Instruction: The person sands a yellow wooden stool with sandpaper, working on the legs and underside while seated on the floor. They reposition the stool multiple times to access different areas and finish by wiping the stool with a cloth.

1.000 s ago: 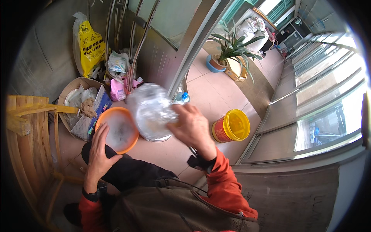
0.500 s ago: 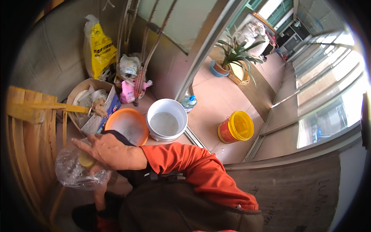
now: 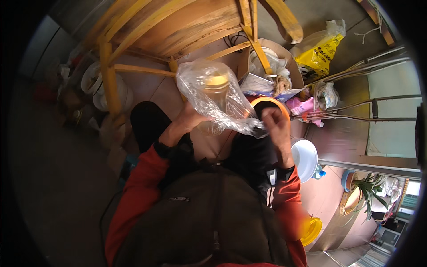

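Note:
A clear jar [image 3: 216, 95] with a yellow lid stands upright inside a crinkled see-through plastic bag [image 3: 238, 116], above my lap. My left hand [image 3: 190, 118] is closed on the near left side of the bagged jar, its fingers partly hidden behind it. The gathered edge of the bag is pinched in my right hand [image 3: 278, 131], which pulls the plastic out to the right of the jar.
A wooden chair [image 3: 195, 29] stands just beyond my hands. To its right are a cardboard box [image 3: 242, 62] of odds and ends, an orange basin [image 3: 285, 109], a white bucket [image 3: 306, 160] and metal crutches [image 3: 391, 119]. A yellow bucket [image 3: 313, 231] sits lower right.
My view has turned left toward the chair. The bagged jar now sits in front of me, with my left hand on the jar and my right hand drawn away, pulling the bag's edge.

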Available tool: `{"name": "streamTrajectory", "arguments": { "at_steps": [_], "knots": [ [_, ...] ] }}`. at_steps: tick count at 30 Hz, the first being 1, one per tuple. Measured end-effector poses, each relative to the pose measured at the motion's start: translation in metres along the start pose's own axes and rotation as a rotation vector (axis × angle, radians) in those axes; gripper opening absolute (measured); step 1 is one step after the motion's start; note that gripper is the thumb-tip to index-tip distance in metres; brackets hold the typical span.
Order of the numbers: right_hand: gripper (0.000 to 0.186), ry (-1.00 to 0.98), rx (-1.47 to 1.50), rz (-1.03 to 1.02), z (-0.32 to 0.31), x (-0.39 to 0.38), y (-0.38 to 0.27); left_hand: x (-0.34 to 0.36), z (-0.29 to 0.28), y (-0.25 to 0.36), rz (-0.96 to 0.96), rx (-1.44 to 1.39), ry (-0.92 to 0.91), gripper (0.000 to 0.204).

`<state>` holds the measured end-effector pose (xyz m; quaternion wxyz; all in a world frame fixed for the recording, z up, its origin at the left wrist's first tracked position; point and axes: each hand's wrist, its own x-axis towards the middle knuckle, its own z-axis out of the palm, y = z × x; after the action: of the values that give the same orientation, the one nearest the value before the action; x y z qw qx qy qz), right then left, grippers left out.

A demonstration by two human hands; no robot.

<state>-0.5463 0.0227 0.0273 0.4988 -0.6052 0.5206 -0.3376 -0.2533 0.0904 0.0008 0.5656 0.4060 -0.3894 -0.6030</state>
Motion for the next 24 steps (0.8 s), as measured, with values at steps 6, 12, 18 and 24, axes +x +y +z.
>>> {"name": "streamTrajectory", "arguments": {
  "at_steps": [6,12,18,24],
  "knots": [
    [0.061,-0.076,-0.336,-0.764,0.04,0.008,-0.101,-0.006,0.007,0.016,0.198,0.286,-0.196,0.073],
    [0.03,-0.576,0.364,-0.24,0.086,0.044,-0.115,-0.027,0.014,0.03,0.348,0.601,-0.397,0.085],
    [0.032,-0.057,-0.369,-0.342,0.11,0.049,-0.058,-0.039,0.0,0.026,0.29,0.464,-0.246,0.089],
    [0.018,0.222,-0.263,-0.23,0.089,0.032,-0.033,-0.034,-0.016,0.014,0.29,0.235,0.028,0.083]
  ]
}}
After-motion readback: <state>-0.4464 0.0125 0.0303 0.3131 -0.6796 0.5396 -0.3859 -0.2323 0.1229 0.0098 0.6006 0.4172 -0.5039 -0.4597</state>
